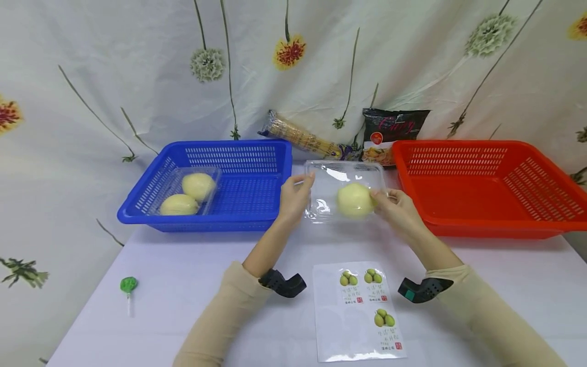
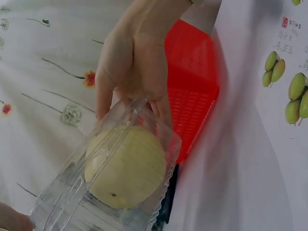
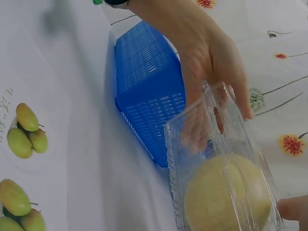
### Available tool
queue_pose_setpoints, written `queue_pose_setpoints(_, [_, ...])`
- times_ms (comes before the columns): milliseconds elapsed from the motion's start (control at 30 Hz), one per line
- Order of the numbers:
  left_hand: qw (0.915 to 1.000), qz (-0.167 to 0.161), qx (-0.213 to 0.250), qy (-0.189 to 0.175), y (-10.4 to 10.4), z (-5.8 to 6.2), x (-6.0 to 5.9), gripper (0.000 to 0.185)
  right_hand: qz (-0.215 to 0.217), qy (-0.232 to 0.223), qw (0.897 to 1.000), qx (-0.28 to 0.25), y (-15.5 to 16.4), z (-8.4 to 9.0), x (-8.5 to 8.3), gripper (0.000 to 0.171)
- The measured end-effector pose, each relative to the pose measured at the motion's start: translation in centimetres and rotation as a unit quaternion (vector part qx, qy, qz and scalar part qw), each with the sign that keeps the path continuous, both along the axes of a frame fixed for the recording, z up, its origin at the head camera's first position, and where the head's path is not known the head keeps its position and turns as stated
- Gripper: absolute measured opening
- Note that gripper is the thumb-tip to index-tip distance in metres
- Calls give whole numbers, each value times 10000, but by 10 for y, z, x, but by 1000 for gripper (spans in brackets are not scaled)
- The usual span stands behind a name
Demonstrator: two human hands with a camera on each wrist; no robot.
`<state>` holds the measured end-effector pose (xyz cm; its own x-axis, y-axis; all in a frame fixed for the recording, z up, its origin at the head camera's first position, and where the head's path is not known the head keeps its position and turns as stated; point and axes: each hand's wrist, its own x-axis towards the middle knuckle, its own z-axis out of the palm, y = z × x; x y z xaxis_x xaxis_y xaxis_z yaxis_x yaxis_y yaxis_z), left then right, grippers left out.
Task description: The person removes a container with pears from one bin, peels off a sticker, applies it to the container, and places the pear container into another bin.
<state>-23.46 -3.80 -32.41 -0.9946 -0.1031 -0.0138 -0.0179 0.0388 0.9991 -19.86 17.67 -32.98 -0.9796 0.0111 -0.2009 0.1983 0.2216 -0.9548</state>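
Before a flower-printed cloth (image 1: 137, 56), over the white table (image 1: 183, 270), left hand (image 1: 295, 198) and right hand (image 1: 400, 210) grip opposite ends of a clear clamshell box (image 1: 324, 191), long axis running left to right, a pale pear (image 1: 354, 200) inside; a black packet (image 1: 395, 131) reads "Curry".

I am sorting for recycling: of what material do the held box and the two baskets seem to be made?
Held box: probably thin clear plastic, glossy; the fruit shows through and highlights glint. Blue basket and red basket: likely moulded plastic, slightly shiny; even colour, regular slots.
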Motion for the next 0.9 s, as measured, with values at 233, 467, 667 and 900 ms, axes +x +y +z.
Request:
queue_pose_setpoints(233, [9914, -319, -1265, -115, 9, -19, -4, 57, -336, -85, 9972, -661, -4, -16, -2, 67])
queue_pose_setpoints(467, [9795, -414, -1943, -331, 14, -32, -8, 80, -463, 49, 9942, -969, -3, -33, -10, 29])
queue_pose_setpoints(667, [9815, -244, -1899, 21, 14, -47, -14, 77, -529, 204, 9928, -1052, -4, -42, -16, 16])
queue_pose_setpoints(900, [9741, -277, -2235, 194, 13, -51, -15, 78, -371, 134, 9967, -708, -4, -43, -19, 41])
